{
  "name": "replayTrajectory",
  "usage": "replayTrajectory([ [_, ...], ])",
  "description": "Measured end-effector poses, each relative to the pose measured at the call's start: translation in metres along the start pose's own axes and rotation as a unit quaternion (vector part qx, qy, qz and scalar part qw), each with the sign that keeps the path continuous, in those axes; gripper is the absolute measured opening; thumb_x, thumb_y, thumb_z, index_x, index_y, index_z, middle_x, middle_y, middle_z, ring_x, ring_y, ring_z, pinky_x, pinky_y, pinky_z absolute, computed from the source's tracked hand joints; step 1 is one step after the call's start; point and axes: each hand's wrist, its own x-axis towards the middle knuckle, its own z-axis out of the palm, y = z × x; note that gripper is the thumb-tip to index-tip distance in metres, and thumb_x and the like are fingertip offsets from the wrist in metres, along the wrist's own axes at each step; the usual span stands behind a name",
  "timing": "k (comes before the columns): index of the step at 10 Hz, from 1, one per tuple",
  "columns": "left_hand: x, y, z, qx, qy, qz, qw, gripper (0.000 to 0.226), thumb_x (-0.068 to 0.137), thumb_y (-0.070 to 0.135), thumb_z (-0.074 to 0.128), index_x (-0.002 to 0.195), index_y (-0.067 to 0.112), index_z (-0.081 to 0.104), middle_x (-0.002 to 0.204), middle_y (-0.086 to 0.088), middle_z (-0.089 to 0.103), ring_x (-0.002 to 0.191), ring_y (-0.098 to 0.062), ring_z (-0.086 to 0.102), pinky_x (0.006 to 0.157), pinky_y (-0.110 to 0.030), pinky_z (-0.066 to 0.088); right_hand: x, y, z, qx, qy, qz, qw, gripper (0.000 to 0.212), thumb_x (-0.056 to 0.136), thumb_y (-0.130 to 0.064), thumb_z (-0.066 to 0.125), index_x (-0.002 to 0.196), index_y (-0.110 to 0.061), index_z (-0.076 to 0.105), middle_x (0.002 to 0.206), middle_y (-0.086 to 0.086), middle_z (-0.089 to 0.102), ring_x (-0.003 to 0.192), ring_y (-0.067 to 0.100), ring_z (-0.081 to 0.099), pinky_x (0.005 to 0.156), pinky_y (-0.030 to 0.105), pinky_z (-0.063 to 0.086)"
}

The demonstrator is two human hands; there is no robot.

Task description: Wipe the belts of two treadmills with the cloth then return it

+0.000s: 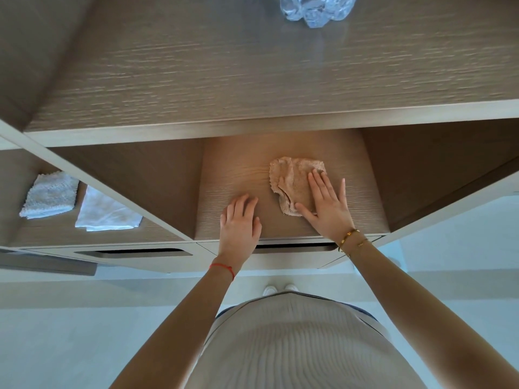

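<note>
The beige cloth (292, 183) lies at eleven o'clock under the right hand (325, 203), whose grip is spread flat on it; the left hand (238, 220), loosely curled and empty, rests at eight o'clock of the cloth on the shelf (224, 169).

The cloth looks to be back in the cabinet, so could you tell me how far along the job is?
No treadmill is in view, so the wiping cannot be checked. The beige cloth lies on the middle shelf, with the right hand flat on it and the left hand resting beside it. Only letting go looks left.

Right hand (325, 204) flat, fingers (316, 182) spread; left hand (238, 220) seemingly relaxed.
</note>
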Motion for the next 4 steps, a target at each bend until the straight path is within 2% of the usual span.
replayTrajectory([
  [1, 0.000, 0.001, -0.001, -0.010, 0.000, -0.002, 1.000, 0.044, 0.095, 0.020, 0.052, 0.138, 0.013, 0.053, 0.143, -0.009, 0.048, 0.131, -0.029, 0.043, 0.107, -0.045, 0.037, -0.009, 0.002, -0.005, 0.066, 0.014, -0.001, 0.998, 0.079, 0.098, -0.059, 0.034, 0.158, -0.013, 0.013, 0.166, 0.000, 0.009, 0.153, 0.015, -0.002, 0.123, 0.046, -0.011],
  [2, -0.001, 0.000, -0.006, -0.022, 0.002, -0.011, 1.000, 0.043, 0.096, 0.020, 0.052, 0.138, 0.013, 0.053, 0.144, -0.008, 0.048, 0.132, -0.028, 0.042, 0.109, -0.045, 0.036, -0.022, 0.005, -0.014, 0.122, 0.039, -0.005, 0.992, 0.067, 0.101, -0.039, 0.048, 0.157, -0.013, 0.022, 0.164, 0.003, 0.018, 0.153, 0.020, 0.006, 0.124, 0.045, -0.004],
  [3, -0.003, -0.003, -0.011, -0.054, 0.004, -0.021, 0.998, 0.042, 0.097, 0.021, 0.052, 0.138, 0.014, 0.054, 0.141, -0.005, 0.051, 0.132, -0.025, 0.042, 0.108, -0.045, 0.039, -0.034, 0.007, -0.024, 0.149, 0.065, 0.001, 0.987, 0.057, 0.099, -0.029, 0.056, 0.150, -0.010, 0.038, 0.156, 0.007, 0.038, 0.149, 0.026, 0.023, 0.124, 0.046, 0.008],
  [4, -0.007, -0.006, -0.017, -0.086, 0.018, -0.028, 0.996, 0.039, 0.096, 0.020, 0.055, 0.134, 0.013, 0.057, 0.138, -0.004, 0.054, 0.131, -0.025, 0.044, 0.104, -0.047, 0.042, -0.045, 0.007, -0.034, 0.151, 0.095, 0.006, 0.984, 0.050, 0.096, -0.026, 0.063, 0.141, -0.008, 0.051, 0.143, 0.009, 0.052, 0.138, 0.030, 0.038, 0.117, 0.048, 0.028],
])
